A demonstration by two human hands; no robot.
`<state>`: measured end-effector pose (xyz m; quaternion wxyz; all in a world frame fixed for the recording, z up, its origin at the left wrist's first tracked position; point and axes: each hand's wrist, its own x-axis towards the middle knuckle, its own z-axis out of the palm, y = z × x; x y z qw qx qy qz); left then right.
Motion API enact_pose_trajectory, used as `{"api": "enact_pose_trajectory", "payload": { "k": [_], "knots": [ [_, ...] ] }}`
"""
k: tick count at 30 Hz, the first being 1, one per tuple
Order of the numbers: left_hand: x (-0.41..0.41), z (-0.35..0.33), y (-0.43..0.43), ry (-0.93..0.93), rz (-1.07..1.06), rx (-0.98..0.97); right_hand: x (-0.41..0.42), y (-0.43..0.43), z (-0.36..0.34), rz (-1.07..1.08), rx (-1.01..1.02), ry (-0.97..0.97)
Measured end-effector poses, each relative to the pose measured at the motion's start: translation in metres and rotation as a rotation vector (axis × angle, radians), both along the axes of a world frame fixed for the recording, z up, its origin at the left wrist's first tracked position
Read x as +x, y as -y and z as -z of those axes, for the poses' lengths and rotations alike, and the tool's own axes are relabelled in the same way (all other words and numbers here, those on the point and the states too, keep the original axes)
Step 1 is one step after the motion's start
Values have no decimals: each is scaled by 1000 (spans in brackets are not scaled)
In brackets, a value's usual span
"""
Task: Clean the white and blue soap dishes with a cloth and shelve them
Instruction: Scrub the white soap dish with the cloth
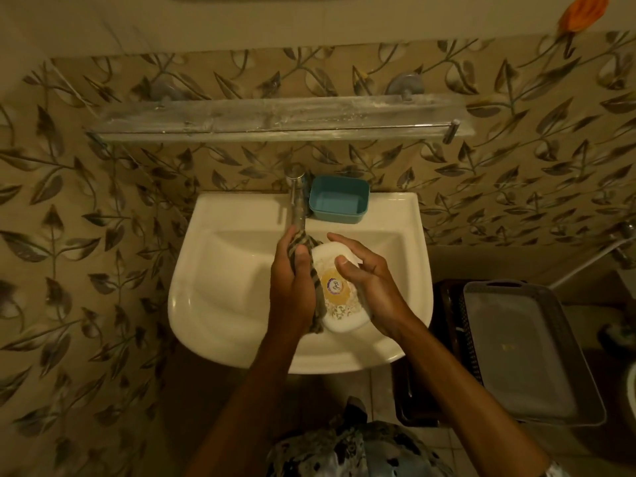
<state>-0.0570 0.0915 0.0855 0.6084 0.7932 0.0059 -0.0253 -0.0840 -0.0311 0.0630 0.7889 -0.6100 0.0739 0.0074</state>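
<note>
The white soap dish [339, 297], with a round yellow label and a floral print, is held over the sink basin [220, 287]. My right hand [370, 287] grips it from the right side, thumb on top. My left hand [292, 287] presses a striped cloth [318, 290] against the dish's left edge. The blue soap dish [339, 199] sits empty on the sink's back ledge, just right of the tap [297, 194]. A glass shelf [275, 120] with a metal rail hangs on the wall above the sink, with nothing on it.
Leaf-patterned tiles cover the wall. To the right of the sink a grey plastic tray [526, 349] rests on a dark basket [447, 352]. An orange object [581, 12] hangs at the top right. A pipe [585, 266] runs along the right wall.
</note>
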Motion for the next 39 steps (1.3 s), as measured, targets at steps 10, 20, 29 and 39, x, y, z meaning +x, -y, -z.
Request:
{"api": "enact_pose_trajectory", "payload": {
  "k": [10, 20, 29, 39],
  "knots": [
    [-58, 21, 9, -134, 51, -24, 8, -3, -3, 318, 81, -8],
    [-3, -6, 1, -37, -67, -69, -7, -7, -1, 53, 61, 42],
    [-48, 11, 8, -114, 48, -71, -2, -12, -6, 369, 34, -20],
    [-7, -5, 2, -133, -38, -49, -9, -7, -8, 99, -17, 56]
  ]
}}
